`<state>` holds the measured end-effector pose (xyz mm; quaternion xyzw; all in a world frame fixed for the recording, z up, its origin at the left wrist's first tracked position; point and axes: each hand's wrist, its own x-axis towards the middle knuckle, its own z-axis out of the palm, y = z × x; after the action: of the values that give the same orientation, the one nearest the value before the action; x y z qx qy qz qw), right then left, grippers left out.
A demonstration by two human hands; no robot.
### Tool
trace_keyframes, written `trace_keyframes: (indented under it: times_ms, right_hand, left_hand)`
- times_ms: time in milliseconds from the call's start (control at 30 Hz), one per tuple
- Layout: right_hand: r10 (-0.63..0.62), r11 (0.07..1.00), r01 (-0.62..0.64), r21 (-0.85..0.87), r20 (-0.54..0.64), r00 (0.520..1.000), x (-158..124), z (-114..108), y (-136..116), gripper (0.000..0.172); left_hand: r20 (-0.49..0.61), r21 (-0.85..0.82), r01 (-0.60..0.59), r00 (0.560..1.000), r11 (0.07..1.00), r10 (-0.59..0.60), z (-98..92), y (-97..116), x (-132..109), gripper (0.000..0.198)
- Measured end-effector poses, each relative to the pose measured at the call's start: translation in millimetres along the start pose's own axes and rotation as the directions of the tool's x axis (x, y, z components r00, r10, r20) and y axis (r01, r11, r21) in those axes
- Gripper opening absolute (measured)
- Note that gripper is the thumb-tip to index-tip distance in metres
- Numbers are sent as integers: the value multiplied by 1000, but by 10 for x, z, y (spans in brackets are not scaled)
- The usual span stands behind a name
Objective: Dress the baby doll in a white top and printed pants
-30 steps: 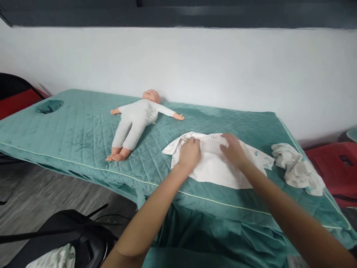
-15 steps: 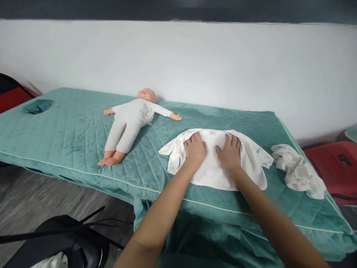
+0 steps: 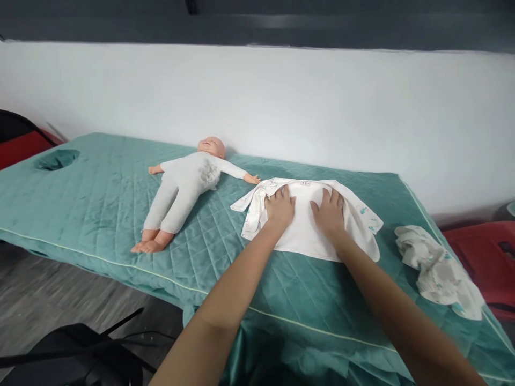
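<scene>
Shirt (image 3: 303, 228) was spread, long axis left-to-right, directly beneath left hand (image 3: 280, 208) and right hand (image 3: 330, 215); fingers were splayed, nothing gripped.

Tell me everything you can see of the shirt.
The shirt looks like white cloth, with small printed motifs on its sleeves and a label at the neck. It lies mostly flat on the green bed, right of the doll, neck toward the wall. The left hand and right hand rest on it.

The shirt (image 3: 302, 228) is cloth — smooth, matt
</scene>
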<state>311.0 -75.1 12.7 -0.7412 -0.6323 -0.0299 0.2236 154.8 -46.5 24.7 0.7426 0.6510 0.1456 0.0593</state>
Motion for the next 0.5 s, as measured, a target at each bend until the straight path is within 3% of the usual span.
trace_keyframes:
  times_ms: [200, 500]
  right_hand:
    - [21, 1000, -21, -2, -5, 1000, 78, 107, -7, 66]
    - [81, 997, -82, 6, 106, 991, 136, 190, 73, 72]
  left_hand:
    - [-4, -15, 1, 1000, 1000, -1, 113, -40, 139, 61]
    - [28, -17, -32, 999, 999, 33, 162, -77, 284, 59]
